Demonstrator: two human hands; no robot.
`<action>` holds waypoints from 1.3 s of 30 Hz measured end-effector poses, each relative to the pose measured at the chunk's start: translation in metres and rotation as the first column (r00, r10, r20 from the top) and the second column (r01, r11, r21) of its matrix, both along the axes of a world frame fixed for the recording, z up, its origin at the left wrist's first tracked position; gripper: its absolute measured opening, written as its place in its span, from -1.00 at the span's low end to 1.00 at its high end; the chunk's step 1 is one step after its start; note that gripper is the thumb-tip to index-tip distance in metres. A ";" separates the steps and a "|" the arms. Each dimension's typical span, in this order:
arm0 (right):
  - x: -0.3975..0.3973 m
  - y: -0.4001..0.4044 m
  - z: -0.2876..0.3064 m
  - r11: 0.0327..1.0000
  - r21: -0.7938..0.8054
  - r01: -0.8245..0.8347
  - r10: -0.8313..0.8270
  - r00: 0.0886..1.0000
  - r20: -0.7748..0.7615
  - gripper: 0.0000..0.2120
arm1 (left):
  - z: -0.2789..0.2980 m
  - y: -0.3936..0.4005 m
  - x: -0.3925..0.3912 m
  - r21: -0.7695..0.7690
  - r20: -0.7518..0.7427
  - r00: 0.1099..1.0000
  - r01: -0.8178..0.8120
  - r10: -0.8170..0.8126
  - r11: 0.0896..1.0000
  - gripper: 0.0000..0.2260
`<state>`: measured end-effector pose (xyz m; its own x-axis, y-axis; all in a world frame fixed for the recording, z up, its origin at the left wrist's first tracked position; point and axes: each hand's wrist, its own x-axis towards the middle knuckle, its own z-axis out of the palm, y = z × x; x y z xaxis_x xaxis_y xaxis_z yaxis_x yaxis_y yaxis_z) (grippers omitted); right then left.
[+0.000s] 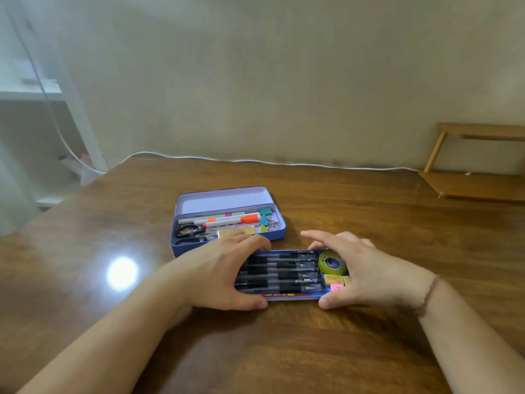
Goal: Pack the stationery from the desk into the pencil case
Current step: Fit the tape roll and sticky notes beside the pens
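A blue tin pencil case lies open on the wooden desk, lid tipped back. Inside are an orange marker, black scissors, teal binder clips and yellow sticky notes. In front of it sits a shallow blue tray holding several black pens, a green tape roll and small erasers. My left hand grips the tray's left end, thumb on the near edge. My right hand grips its right end the same way.
A white cable runs along the desk's far edge by the wall. A small wooden shelf stands at the back right. White furniture is off the desk to the left. A lamp glare shines on the wood.
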<state>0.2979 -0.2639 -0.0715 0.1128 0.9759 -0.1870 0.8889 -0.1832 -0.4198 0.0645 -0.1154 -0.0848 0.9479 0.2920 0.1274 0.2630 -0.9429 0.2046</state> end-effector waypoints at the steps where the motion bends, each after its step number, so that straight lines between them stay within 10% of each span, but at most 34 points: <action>1: 0.000 -0.001 0.000 1.000 0.020 0.001 -0.001 1.000 -0.014 -0.03 | 0.001 0.001 -0.001 -0.005 0.011 1.000 0.000 0.000 1.000 -0.34; 26: -0.008 0.147 -0.005 0.973 0.148 -0.175 0.206 0.951 -0.231 -0.19 | -0.004 0.107 -0.049 -0.224 0.028 0.955 -0.282 0.296 0.933 -0.28; 35: -0.012 0.137 -0.018 0.936 0.272 -0.222 0.214 0.975 0.059 -0.29 | -0.014 0.095 -0.055 -0.431 0.148 0.933 -0.236 0.327 0.871 -0.34; 39: -0.004 0.148 -0.007 0.913 0.369 0.174 -0.023 0.925 -0.378 -0.26 | -0.012 0.111 -0.047 -0.566 0.342 0.728 -0.345 0.594 0.749 -0.38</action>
